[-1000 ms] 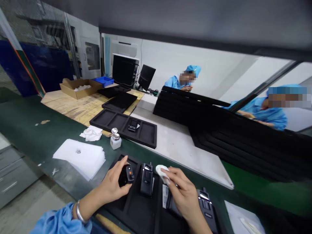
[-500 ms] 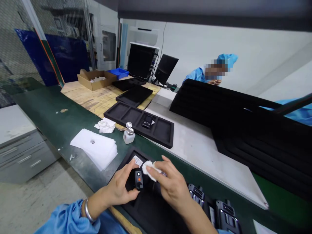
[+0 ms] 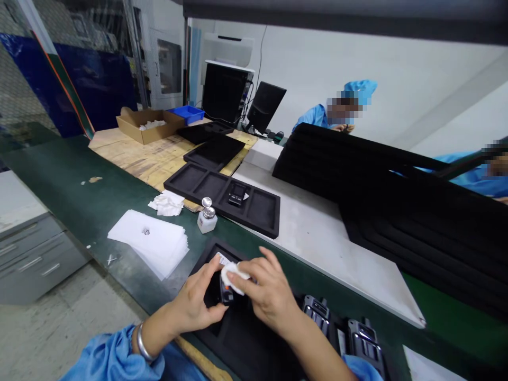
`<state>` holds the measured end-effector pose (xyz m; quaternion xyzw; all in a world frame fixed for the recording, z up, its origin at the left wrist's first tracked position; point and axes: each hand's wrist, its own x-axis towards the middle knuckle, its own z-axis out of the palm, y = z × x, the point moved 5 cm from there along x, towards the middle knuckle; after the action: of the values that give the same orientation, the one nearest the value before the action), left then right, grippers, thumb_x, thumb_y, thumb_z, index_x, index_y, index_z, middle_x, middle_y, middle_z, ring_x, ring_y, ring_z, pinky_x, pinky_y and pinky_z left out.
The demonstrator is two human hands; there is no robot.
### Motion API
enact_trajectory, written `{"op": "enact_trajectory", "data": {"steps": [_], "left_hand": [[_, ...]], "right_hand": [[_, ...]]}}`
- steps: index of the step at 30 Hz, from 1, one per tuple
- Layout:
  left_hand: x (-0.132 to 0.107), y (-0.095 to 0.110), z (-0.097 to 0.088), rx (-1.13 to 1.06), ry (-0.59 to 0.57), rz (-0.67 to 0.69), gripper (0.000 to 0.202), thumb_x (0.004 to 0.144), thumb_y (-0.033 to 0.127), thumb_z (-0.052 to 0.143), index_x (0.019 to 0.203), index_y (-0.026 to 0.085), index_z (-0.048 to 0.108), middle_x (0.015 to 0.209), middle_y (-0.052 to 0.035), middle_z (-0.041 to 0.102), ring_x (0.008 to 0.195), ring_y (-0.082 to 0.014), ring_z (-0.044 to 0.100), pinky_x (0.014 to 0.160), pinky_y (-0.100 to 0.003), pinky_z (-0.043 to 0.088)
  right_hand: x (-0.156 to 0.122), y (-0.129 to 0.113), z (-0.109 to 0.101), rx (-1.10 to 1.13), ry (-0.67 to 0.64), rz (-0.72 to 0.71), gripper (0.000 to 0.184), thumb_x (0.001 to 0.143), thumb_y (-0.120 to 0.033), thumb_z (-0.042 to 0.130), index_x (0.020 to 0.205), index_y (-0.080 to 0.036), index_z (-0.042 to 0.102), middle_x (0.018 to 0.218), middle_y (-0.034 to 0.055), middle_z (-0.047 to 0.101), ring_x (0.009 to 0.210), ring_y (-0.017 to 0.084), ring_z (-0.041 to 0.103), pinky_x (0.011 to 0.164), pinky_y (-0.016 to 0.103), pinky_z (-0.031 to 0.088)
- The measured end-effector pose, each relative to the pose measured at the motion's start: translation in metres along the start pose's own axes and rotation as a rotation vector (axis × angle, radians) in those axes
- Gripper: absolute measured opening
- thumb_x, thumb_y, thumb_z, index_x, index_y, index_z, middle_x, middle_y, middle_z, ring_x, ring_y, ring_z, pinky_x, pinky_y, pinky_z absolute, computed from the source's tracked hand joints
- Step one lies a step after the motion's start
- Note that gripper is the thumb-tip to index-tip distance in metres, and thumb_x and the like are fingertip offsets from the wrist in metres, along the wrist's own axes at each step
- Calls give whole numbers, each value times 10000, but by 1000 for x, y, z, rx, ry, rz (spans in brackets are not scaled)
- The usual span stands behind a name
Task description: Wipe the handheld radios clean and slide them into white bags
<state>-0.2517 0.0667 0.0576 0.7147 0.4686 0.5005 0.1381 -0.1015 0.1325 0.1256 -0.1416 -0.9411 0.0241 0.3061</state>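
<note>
Between the thumb and fingers of my left hand (image 3: 194,301) is a small black device (image 3: 226,294) with an orange button on the side facing me. My right hand (image 3: 268,293) pinches a folded white wipe (image 3: 235,277), which lies against the upper part of the device and covers some of it. Under both hands is a black foam tray (image 3: 246,344). To its right, two dark handheld devices, one of them a grey-black unit (image 3: 365,341), sit in tray compartments. A white pump bottle (image 3: 207,220) with its lid up stands beyond my hands.
White paper sheets (image 3: 148,238) and crumpled tissues (image 3: 166,203) lie on the green bench at left. Behind them, a compartmented foam tray (image 3: 260,209) holds one black device (image 3: 237,194). Stacked black trays (image 3: 317,159) rise at right. A co-worker in blue (image 3: 317,116) sits beyond.
My right hand has moved left with the wipe, from beside the device onto its upper part. My left hand keeps its grip on the device. The view has shifted slightly.
</note>
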Motion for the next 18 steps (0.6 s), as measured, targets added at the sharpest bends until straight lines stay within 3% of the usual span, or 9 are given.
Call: {"op": "enact_trajectory", "data": {"steps": [4, 6, 8, 13, 16, 18], "left_hand": [[0, 2, 2, 7, -40, -9, 925, 774, 141, 619, 1543, 195, 108, 1289, -141, 560, 1186, -266, 569, 1001, -421, 505], [2, 3, 2, 45, -46, -24, 906, 783, 140, 609, 1540, 209, 118, 1312, -138, 543, 1207, -265, 553, 1011, -414, 494], [9, -1, 3, 92, -48, -85, 886, 802, 166, 606, 1538, 225, 116, 1310, -127, 536, 1207, -257, 548, 1009, -408, 489], [57, -20, 23, 375, -136, -344, 862, 821, 278, 617, 1529, 185, 135, 1230, -129, 554, 1122, -270, 588, 941, -398, 506], [87, -23, 47, 669, -335, -453, 834, 819, 324, 650, 1516, 135, 232, 1092, -137, 598, 943, -290, 639, 816, -405, 528], [98, -15, 62, 764, -410, -449, 815, 814, 328, 678, 1502, 129, 290, 1062, -153, 600, 934, -310, 625, 781, -409, 520]], "right_hand": [[-2, 5, -3, -42, 82, 64, 375, 884, -46, 445, 1072, -274, 677, 963, 23, 642, 850, 161, 531, 1048, 562, 274], [-7, 8, -2, -32, 74, 46, 370, 877, -68, 458, 1078, -289, 676, 978, 15, 649, 865, 168, 530, 1066, 583, 233], [-21, 21, -4, -100, 61, 122, 375, 883, -67, 445, 1043, -302, 690, 965, 11, 654, 861, 173, 530, 1069, 601, 203], [-103, 53, -30, -257, 188, 456, 349, 924, -123, 437, 1067, -310, 694, 965, 22, 638, 856, 178, 576, 1035, 579, 269], [-163, 49, -47, -270, 244, 617, 315, 933, -202, 445, 1119, -314, 674, 984, 28, 636, 859, 203, 604, 946, 515, 393], [-195, 39, -55, -274, 264, 703, 301, 939, -249, 457, 1142, -336, 662, 983, 26, 636, 864, 220, 620, 848, 446, 468]]}}
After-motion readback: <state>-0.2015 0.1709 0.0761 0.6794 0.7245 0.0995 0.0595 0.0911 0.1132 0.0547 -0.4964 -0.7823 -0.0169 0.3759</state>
